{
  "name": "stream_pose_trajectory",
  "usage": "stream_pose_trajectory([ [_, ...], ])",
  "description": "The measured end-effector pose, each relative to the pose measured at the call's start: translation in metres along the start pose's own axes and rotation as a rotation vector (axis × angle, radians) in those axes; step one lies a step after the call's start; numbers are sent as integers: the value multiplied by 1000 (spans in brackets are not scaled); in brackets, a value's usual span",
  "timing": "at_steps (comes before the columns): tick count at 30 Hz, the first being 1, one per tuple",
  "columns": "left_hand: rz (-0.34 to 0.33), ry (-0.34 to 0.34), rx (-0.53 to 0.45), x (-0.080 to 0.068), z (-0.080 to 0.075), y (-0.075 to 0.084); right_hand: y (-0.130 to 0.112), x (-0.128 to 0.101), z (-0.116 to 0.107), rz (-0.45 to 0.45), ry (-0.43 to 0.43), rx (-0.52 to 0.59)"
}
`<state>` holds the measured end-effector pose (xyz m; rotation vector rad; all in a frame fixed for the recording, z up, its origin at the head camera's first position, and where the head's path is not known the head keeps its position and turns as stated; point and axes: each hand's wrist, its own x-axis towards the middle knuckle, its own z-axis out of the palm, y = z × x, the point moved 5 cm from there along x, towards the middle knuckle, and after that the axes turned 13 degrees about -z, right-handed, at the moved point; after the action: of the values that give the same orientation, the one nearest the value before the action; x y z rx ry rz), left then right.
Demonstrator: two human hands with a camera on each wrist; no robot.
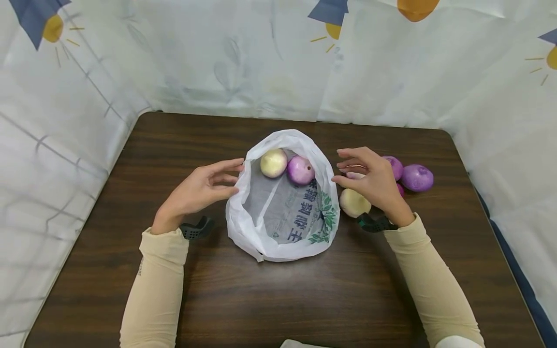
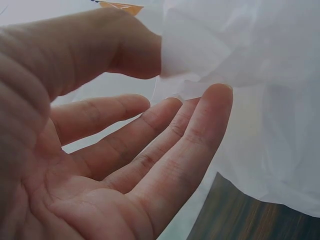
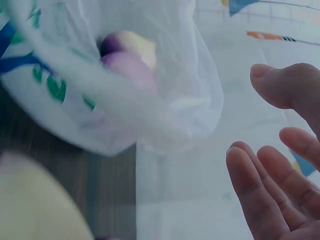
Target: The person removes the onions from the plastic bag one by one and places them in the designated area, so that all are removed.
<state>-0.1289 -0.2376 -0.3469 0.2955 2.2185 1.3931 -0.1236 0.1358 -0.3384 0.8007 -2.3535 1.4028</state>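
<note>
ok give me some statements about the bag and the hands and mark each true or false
1. A pale round item and a purple round item lie inside the white bag. True.
2. The right hand is holding the purple round item. False: it holds nothing.
3. The left hand is at the left side of the white bag. True.
4. The green leaf print is on the side of the white bag nearer the left hand. False: it is on the side nearer the right hand.
5. Another pale item lies on the table, right of the white bag. True.
</note>
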Motion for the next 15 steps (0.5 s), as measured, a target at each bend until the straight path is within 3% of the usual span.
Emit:
stream_pose_trajectory([
  [15,-17,-3,2,0,0,0,-10,27,46,-85,-139,49],
])
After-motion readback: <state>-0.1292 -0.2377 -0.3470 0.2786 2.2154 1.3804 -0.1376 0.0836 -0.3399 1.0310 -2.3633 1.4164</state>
